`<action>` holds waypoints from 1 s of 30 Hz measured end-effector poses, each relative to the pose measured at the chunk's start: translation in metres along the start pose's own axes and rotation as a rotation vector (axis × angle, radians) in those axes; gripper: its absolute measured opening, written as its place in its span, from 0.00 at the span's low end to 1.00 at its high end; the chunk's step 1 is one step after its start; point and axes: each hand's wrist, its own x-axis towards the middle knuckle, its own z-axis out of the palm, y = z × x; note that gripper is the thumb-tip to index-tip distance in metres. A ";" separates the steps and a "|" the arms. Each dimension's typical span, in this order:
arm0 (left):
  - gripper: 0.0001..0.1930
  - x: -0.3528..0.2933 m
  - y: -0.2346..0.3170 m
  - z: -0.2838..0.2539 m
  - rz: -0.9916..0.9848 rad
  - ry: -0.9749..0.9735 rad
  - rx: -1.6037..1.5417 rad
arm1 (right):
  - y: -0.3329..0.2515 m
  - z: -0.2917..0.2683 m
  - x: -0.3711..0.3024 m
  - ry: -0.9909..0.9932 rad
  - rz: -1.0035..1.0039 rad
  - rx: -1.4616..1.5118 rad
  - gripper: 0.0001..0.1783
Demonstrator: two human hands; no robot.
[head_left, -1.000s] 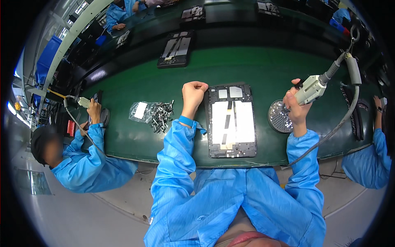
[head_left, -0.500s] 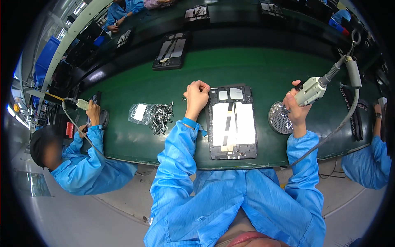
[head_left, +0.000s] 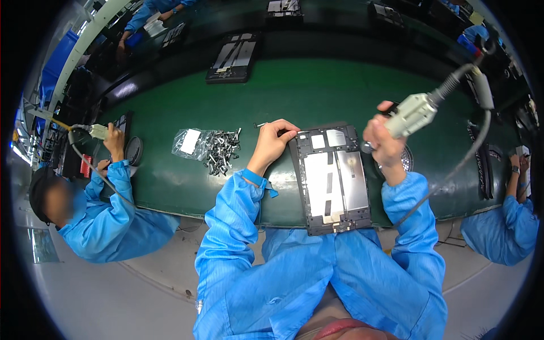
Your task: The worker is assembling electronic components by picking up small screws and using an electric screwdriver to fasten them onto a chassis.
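Observation:
An opened tablet [head_left: 334,178], its inner plates and black strips showing, lies slightly turned at the table's front edge. At its far left corner, my left hand [head_left: 272,148] has thumb and fingertips closed on the rim. A small dark and silver part [head_left: 260,125] sits just beyond that hand; whether the hand touches it I cannot tell. My right hand [head_left: 385,144] is wrapped round a pale corded electric screwdriver [head_left: 412,116], raised right of the tablet. Behind this hand a round screw dish [head_left: 407,158] is partly hidden.
A clear plastic bag [head_left: 184,148] and a pile of small black and silver parts [head_left: 222,152] lie to the left. Another opened tablet [head_left: 232,58] lies farther back. The screwdriver's cable [head_left: 481,139] loops down at right. Co-workers sit on both sides.
The tablet has shifted right and toward me and turned a little, with my left hand now at its corner. My right hand and screwdriver have moved left, toward the tablet.

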 end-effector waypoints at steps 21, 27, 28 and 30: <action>0.04 0.007 -0.003 -0.006 0.160 0.018 0.005 | 0.093 0.103 0.020 -0.180 0.115 -0.052 0.13; 0.04 0.005 0.001 -0.005 0.146 0.016 0.003 | 0.091 0.102 0.017 -0.172 0.125 -0.050 0.12; 0.04 0.004 0.001 -0.005 0.141 0.013 -0.004 | 0.091 0.102 0.017 -0.165 0.121 -0.047 0.12; 0.04 0.004 -0.001 -0.005 0.131 0.011 -0.012 | 0.093 0.102 0.016 -0.163 0.133 -0.057 0.12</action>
